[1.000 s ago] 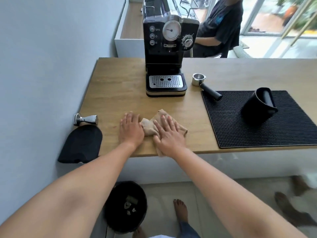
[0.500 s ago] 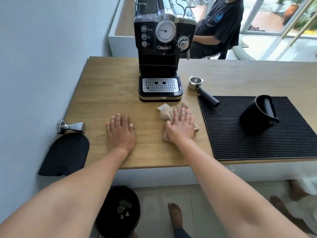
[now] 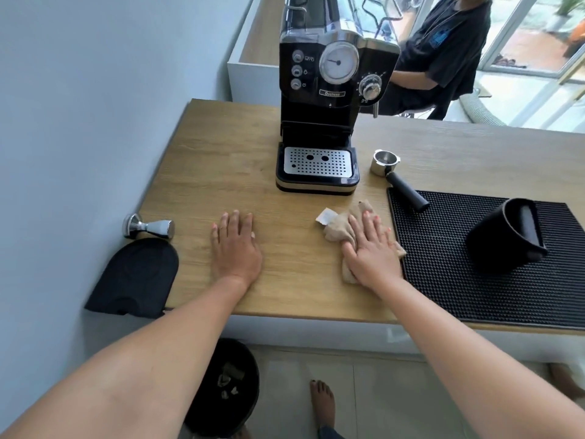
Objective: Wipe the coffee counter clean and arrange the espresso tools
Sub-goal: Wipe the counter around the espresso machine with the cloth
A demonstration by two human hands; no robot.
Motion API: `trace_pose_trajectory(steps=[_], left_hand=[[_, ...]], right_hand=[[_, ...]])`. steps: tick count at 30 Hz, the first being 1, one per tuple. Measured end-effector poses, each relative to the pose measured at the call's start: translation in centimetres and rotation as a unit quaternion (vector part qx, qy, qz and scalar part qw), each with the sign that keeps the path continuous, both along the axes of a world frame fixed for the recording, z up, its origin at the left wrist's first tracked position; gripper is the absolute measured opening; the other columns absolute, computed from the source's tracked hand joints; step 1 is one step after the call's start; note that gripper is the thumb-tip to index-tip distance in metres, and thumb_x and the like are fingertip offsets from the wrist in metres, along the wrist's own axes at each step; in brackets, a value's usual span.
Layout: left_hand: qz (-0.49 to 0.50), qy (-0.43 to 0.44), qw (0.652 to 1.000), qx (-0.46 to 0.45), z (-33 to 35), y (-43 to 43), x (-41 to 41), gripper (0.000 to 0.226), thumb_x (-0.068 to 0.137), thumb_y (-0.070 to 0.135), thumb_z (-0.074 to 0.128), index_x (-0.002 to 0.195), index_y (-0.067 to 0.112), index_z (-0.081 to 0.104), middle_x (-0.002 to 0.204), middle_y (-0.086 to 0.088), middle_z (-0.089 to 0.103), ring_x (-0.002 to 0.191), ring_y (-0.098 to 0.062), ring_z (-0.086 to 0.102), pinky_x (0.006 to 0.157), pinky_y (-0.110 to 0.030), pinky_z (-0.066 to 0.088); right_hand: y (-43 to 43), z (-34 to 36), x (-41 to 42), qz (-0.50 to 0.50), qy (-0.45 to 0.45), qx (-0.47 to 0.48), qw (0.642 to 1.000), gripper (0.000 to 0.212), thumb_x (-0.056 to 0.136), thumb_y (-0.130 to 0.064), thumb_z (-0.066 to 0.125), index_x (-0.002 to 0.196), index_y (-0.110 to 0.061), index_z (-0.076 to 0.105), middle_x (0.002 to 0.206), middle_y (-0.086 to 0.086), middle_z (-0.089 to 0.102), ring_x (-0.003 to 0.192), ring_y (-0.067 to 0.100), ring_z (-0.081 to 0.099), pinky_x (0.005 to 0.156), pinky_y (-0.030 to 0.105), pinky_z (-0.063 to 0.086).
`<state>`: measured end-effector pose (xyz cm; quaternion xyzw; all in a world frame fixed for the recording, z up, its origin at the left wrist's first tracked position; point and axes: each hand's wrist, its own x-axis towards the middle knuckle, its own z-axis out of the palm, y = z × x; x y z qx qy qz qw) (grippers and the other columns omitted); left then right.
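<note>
My right hand [image 3: 370, 251] lies flat on a crumpled beige cloth [image 3: 338, 226], pressing it to the wooden counter [image 3: 221, 160] just left of the black rubber mat [image 3: 474, 286]. My left hand [image 3: 235, 248] rests palm down on the bare wood, fingers apart, holding nothing. A black espresso machine [image 3: 329, 99] stands at the back centre. The portafilter [image 3: 395, 175] lies to its right, its handle reaching the mat's corner. A black knock box [image 3: 506, 236] sits on the mat. A steel tamper [image 3: 148, 228] lies on its side at the counter's left edge.
A black tamping mat [image 3: 136, 277] hangs over the counter's front left corner beside the wall [image 3: 79, 122]. A black bin [image 3: 224, 388] stands on the floor below. A seated person [image 3: 443, 55] is behind the counter. My bare foot [image 3: 323, 403] shows on the tiles.
My right hand has slid the cloth to the right, from beside my left hand to the edge of the rubber mat. My left hand has stayed flat on the wood.
</note>
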<state>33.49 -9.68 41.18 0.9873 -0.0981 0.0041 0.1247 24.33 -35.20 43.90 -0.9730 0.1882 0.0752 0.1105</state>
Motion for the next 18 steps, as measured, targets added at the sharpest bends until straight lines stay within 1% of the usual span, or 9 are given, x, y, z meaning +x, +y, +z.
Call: trace_pose_trajectory(steps=[2, 4, 5, 7, 9, 11, 13, 15, 18], left_hand=[[0.002, -0.001, 1.000, 0.002, 0.1, -0.1, -0.1, 0.052, 0.105, 0.029, 0.023, 0.157, 0.023, 0.026, 0.166, -0.005, 0.018, 0.154, -0.024, 0.008, 0.125, -0.044, 0.003], [0.006, 0.000, 1.000, 0.001, 0.2, -0.2, -0.1, 0.052, 0.104, 0.027, 0.024, 0.156, 0.022, 0.028, 0.166, -0.005, 0.019, 0.154, -0.024, 0.008, 0.125, -0.045, 0.003], [0.009, -0.001, 1.000, 0.000, 0.3, -0.3, -0.1, 0.052, 0.104, 0.026, 0.025, 0.156, 0.022, 0.029, 0.166, -0.005, 0.020, 0.154, -0.024, 0.009, 0.125, -0.045, 0.004], [0.012, 0.001, 1.000, -0.003, 0.4, -0.3, -0.1, 0.052, 0.103, 0.024, 0.029, 0.156, 0.021, 0.030, 0.166, -0.004, 0.020, 0.154, -0.023, 0.009, 0.125, -0.044, 0.003], [0.013, 0.009, 1.000, 0.002, 0.5, -0.2, -0.1, 0.054, 0.103, 0.022, 0.031, 0.157, 0.021, 0.027, 0.166, -0.003, 0.018, 0.155, -0.022, 0.006, 0.125, -0.042, 0.001], [0.012, 0.005, 1.000, 0.003, 0.4, -0.2, -0.2, 0.053, 0.104, 0.021, 0.030, 0.157, 0.019, 0.027, 0.166, -0.004, 0.018, 0.155, -0.022, 0.006, 0.125, -0.042, 0.001], [0.015, -0.007, 1.000, -0.011, 0.3, -0.2, -0.2, 0.051, 0.104, 0.020, 0.032, 0.155, 0.018, 0.032, 0.165, -0.005, 0.023, 0.154, -0.024, 0.011, 0.125, -0.043, 0.004], [0.018, -0.009, 1.000, -0.015, 0.2, -0.2, -0.3, 0.052, 0.104, 0.020, 0.031, 0.155, 0.018, 0.032, 0.165, -0.005, 0.023, 0.154, -0.023, 0.012, 0.125, -0.043, 0.005], [0.015, -0.007, 1.000, -0.003, 0.2, -0.3, -0.3, 0.053, 0.104, 0.022, 0.027, 0.157, 0.019, 0.028, 0.166, -0.003, 0.020, 0.154, -0.022, 0.009, 0.126, -0.042, 0.004]], right_hand=[[1.5, -0.2, 3.1, -0.038, 0.013, -0.007, 0.999, 0.067, 0.097, -0.050, 0.020, 0.157, -0.031, -0.002, 0.164, 0.004, -0.016, 0.150, 0.023, -0.019, 0.121, 0.042, -0.013], [4.1, -0.1, 5.1, -0.030, 0.013, -0.008, 0.999, 0.068, 0.096, -0.051, 0.018, 0.157, -0.029, -0.004, 0.163, 0.006, -0.017, 0.149, 0.027, -0.021, 0.120, 0.045, -0.013], [5.4, 0.0, 5.4, -0.004, 0.010, -0.004, 1.000, 0.069, 0.096, -0.052, 0.017, 0.157, -0.029, -0.004, 0.163, 0.006, -0.018, 0.149, 0.027, -0.021, 0.121, 0.046, -0.012], [7.9, 0.2, 4.5, 0.092, 0.003, 0.013, 0.996, 0.067, 0.096, -0.051, 0.019, 0.157, -0.032, -0.002, 0.164, 0.002, -0.017, 0.149, 0.024, -0.021, 0.121, 0.044, -0.013], [9.2, 0.2, 2.2, 0.192, -0.005, 0.018, 0.981, 0.068, 0.095, -0.050, 0.021, 0.157, -0.033, 0.002, 0.164, 0.001, -0.013, 0.150, 0.022, -0.019, 0.121, 0.043, -0.014], [8.6, -0.3, -0.7, 0.265, -0.026, 0.012, 0.964, 0.069, 0.092, -0.052, 0.022, 0.157, -0.034, 0.007, 0.165, -0.002, -0.009, 0.151, 0.019, -0.015, 0.121, 0.041, -0.012], [6.1, -0.9, -2.8, 0.299, -0.045, 0.019, 0.953, 0.068, 0.090, -0.054, 0.025, 0.156, -0.039, 0.014, 0.165, -0.007, -0.002, 0.152, 0.016, -0.008, 0.121, 0.038, -0.009], [2.8, -1.1, -2.6, 0.279, -0.047, 0.014, 0.959, 0.067, 0.089, -0.057, 0.024, 0.154, -0.043, 0.016, 0.164, -0.009, 0.000, 0.152, 0.013, -0.005, 0.122, 0.037, -0.007], [0.0, -0.7, 0.6, 0.190, -0.029, 0.003, 0.981, 0.072, 0.086, -0.061, 0.014, 0.155, -0.041, 0.011, 0.166, -0.005, -0.004, 0.152, 0.014, -0.012, 0.122, 0.038, -0.010]])
